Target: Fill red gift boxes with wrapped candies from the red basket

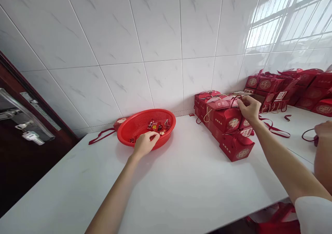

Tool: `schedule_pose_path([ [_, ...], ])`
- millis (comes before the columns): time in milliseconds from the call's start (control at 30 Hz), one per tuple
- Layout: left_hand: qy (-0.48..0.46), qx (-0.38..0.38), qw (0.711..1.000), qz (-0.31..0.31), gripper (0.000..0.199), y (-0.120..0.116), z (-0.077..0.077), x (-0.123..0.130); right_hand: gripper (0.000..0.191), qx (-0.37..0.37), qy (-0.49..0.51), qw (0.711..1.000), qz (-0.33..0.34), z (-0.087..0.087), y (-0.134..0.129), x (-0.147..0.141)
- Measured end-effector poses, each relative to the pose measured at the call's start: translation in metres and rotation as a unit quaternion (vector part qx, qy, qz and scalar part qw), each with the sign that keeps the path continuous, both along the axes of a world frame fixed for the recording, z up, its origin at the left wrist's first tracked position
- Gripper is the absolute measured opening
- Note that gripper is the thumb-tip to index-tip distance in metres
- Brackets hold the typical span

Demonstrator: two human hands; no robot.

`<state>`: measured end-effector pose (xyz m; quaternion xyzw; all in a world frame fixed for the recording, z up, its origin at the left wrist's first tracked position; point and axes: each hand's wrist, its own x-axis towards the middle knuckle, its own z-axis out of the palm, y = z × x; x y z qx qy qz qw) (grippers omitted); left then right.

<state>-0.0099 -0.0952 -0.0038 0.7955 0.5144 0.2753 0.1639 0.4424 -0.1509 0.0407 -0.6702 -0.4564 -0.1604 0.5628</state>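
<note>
My left hand (145, 143) is over the near rim of a red plastic basket (133, 123), its fingers pressed together; what they hold, if anything, is hidden. Wrapped candies (155, 126) lie in the basket. To the right, my right hand (249, 106) pinches a thin dark cord handle (234, 100) at the top of the stacked red gift boxes (223, 120). One red box (237, 147) juts out at the near end of the stack, low on the table.
More red boxes (269, 85) are piled at the back right. A red ribbon (277, 132) lies near them, another (102, 135) left of the basket. At the right edge shows another person's hand (324, 129) by a cord loop. A door with keys (32, 136) stands left.
</note>
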Motion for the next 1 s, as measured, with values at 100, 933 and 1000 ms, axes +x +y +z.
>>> schedule_pose_path([
  [100,0.003,-0.004,1.000,-0.003,0.042,0.000,0.002,0.000,0.014,-0.022,-0.018,0.999,-0.027,-0.001,0.001,-0.001],
  [933,0.075,-0.158,0.985,-0.007,0.061,-0.042,0.064,-0.110,0.043,-0.221,-0.128,0.850,0.461,-0.050,-0.034,-0.226],
  [1000,0.092,-0.176,0.980,0.030,0.061,-0.069,0.064,-0.138,0.056,-0.281,-0.100,0.819,0.491,-0.060,-0.008,-0.235],
])
